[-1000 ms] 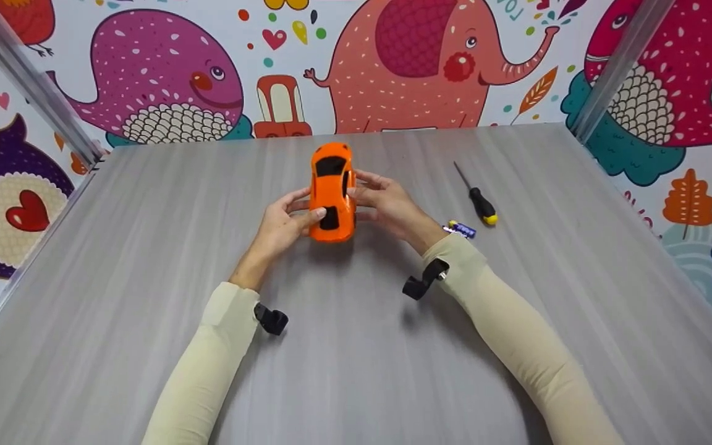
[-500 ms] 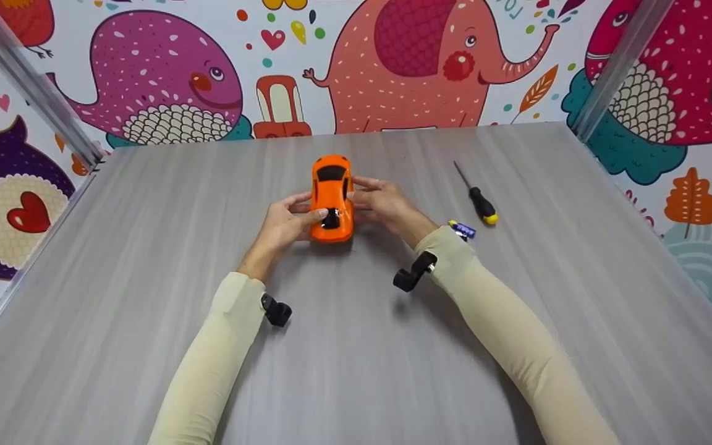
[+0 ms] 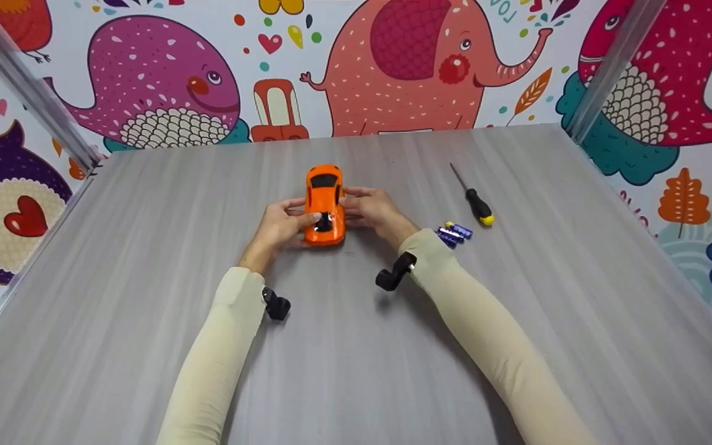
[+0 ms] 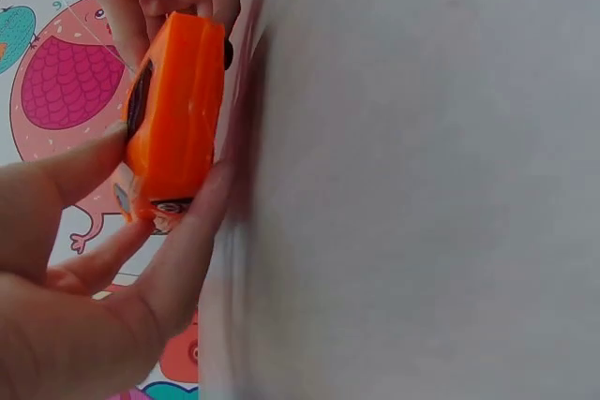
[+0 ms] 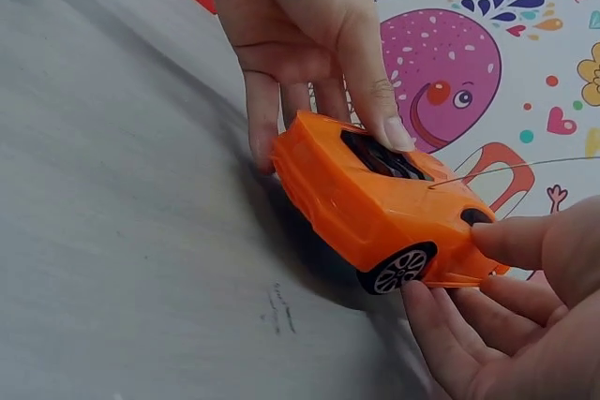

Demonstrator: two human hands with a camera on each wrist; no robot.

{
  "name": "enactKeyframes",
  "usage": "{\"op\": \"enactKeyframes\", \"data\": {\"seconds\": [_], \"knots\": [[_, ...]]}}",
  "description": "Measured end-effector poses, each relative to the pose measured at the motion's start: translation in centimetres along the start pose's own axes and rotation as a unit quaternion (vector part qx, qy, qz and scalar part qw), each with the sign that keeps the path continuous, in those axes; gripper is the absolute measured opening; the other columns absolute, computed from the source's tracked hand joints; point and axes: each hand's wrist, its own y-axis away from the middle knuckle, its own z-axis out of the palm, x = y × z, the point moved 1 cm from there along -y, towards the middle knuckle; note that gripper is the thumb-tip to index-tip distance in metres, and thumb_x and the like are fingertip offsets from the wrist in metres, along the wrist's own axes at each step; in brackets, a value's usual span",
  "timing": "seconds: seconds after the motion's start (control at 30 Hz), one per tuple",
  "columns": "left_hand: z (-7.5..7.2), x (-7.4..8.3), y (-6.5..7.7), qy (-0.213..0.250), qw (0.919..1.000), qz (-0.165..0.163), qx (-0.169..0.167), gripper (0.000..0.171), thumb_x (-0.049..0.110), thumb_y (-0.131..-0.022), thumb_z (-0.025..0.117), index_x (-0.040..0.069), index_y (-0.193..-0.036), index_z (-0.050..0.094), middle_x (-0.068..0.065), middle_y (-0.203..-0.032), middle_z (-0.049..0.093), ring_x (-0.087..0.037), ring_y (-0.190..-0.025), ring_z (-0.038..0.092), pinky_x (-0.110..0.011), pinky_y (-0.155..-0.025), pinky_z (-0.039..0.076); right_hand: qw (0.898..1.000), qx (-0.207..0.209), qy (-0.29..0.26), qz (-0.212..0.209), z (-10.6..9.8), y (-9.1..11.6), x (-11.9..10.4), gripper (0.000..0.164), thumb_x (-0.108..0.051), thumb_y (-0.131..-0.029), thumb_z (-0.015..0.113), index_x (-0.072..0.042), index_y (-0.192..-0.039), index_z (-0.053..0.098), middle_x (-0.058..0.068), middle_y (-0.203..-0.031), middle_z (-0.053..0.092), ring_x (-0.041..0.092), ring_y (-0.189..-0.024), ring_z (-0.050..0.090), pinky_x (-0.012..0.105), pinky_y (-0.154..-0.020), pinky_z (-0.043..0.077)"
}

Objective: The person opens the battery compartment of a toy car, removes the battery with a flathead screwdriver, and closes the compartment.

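An orange toy car (image 3: 325, 196) with black windows is held between both hands over the table, its underside hidden in the head view. My left hand (image 3: 279, 227) grips its near end from the left, thumb on the dark near window. From the right, my right hand (image 3: 376, 209) pinches the car's side, thumb up by a side window and fingers low by a black wheel (image 5: 401, 269). A thin wire (image 5: 516, 172) sticks out from the car's body in the right wrist view. In the left wrist view the orange end (image 4: 183, 110) sits close over the table.
To the right lie several purple batteries (image 3: 455, 233), close to the right sleeve, and a screwdriver (image 3: 478, 207) with a black and yellow handle. Patterned walls with cartoon animals border the grey table (image 3: 343, 346). Each wrist carries a black mount (image 3: 277, 304).
Both hands have lowered the car and brought it slightly nearer. The right forearm has shifted left, so more of the batteries shows. The head view has shifted a little.
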Motion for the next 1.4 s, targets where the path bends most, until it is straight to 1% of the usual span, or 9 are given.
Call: {"op": "enactKeyframes", "data": {"seconds": [0.13,0.23,0.37,0.5,0.67,0.97,1.17,1.27,1.4], "knots": [[-0.2,-0.1,-0.2,-0.019,0.9998,-0.002,0.001,0.061,0.011,-0.095,0.068,0.004,-0.150,0.043,-0.023,-0.138,0.054,-0.025,-0.098,0.065,-0.037,-0.072,0.065,1.000,0.010,-0.006,0.005,0.4,-0.3,0.4,0.047,-0.011,-0.097,0.065,-0.007,-0.142,0.055,0.015,-0.133,0.066,0.025,-0.116,0.067,0.037,-0.095,0.059],[-0.2,-0.1,-0.2,-0.032,0.9994,-0.015,0.004,0.061,0.013,-0.095,0.068,0.005,-0.150,0.044,-0.020,-0.138,0.055,-0.023,-0.097,0.064,-0.034,-0.068,0.064,1.000,0.010,-0.006,0.013,0.6,-0.3,0.5,0.045,-0.008,-0.097,0.064,-0.006,-0.142,0.055,0.015,-0.134,0.066,0.024,-0.114,0.067,0.037,-0.095,0.059],[-0.6,-0.1,-0.1,-0.038,0.9989,-0.029,0.003,0.061,0.016,-0.096,0.067,0.007,-0.151,0.042,-0.018,-0.141,0.055,-0.024,-0.107,0.063,-0.033,-0.070,0.064,1.000,0.006,0.002,0.016,1.0,-0.4,0.5,0.046,-0.006,-0.097,0.063,-0.006,-0.142,0.056,0.015,-0.134,0.065,0.023,-0.113,0.067,0.035,-0.096,0.059],[-1.0,-0.1,-0.2,-0.046,0.9985,-0.029,0.005,0.061,0.019,-0.097,0.067,0.007,-0.152,0.041,-0.019,-0.142,0.056,-0.026,-0.112,0.063,-0.031,-0.068,0.064,1.000,0.002,0.004,0.013,1.4,-0.4,0.4,0.047,-0.005,-0.096,0.064,-0.006,-0.142,0.056,0.014,-0.135,0.064,0.023,-0.115,0.066,0.035,-0.098,0.058],[-1.2,-0.2,-0.2,-0.046,0.9983,-0.037,-0.001,0.061,0.020,-0.098,0.066,0.007,-0.152,0.042,-0.019,-0.142,0.058,-0.026,-0.111,0.064,-0.029,-0.065,0.064,1.000,-0.003,0.001,0.014,1.5,-0.4,0.5,0.046,-0.002,-0.096,0.063,-0.005,-0.142,0.056,0.014,-0.138,0.062,0.023,-0.119,0.065,0.034,-0.099,0.057],[-1.0,-0.2,-0.4,-0.041,0.9984,-0.038,-0.001,0.060,0.022,-0.098,0.066,0.006,-0.150,0.043,-0.019,-0.141,0.058,-0.023,-0.106,0.065,-0.028,-0.065,0.063,1.000,0.007,0.027,0.007,1.5,-0.1,0.6,0.043,0.000,-0.095,0.059,-0.004,-0.139,0.059,0.012,-0.143,0.059,0.022,-0.123,0.062,0.034,-0.102,0.056],[-1.0,-0.1,-0.2,-0.052,0.9981,-0.035,0.003,0.059,0.023,-0.098,0.066,0.006,-0.149,0.045,-0.018,-0.140,0.059,-0.023,-0.106,0.066,-0.029,-0.069,0.064,0.999,0.007,0.034,0.004,1.2,0.3,0.5,0.045,0.004,-0.093,0.055,-0.002,-0.137,0.060,0.012,-0.143,0.059,0.019,-0.116,0.060,0.034,-0.102,0.056],[-1.1,-0.2,-0.1,-0.058,0.9977,-0.034,0.003,0.059,0.025,-0.098,0.066,0.006,-0.150,0.044,-0.018,-0.142,0.058,-0.024,-0.110,0.065,-0.031,-0.071,0.064,1.000,0.002,0.025,0.005,1.1,0.5,0.4,0.043,0.002,-0.094,0.055,-0.001,-0.137,0.060,0.013,-0.140,0.060,0.019,-0.111,0.060,0.035,-0.102,0.056],[-1.5,-0.1,0.0,-0.069,0.9969,-0.036,0.007,0.059,0.028,-0.099,0.063,0.008,-0.151,0.042,-0.019,-0.143,0.055,-0.024,-0.110,0.062,-0.031,-0.073,0.064,1.000,0.000,0.026,0.012,0.5,0.9,0.1,0.040,-0.006,-0.098,0.056,-0.001,-0.138,0.058,0.013,-0.140,0.061,0.020,-0.114,0.062,0.035,-0.100,0.057]]}}
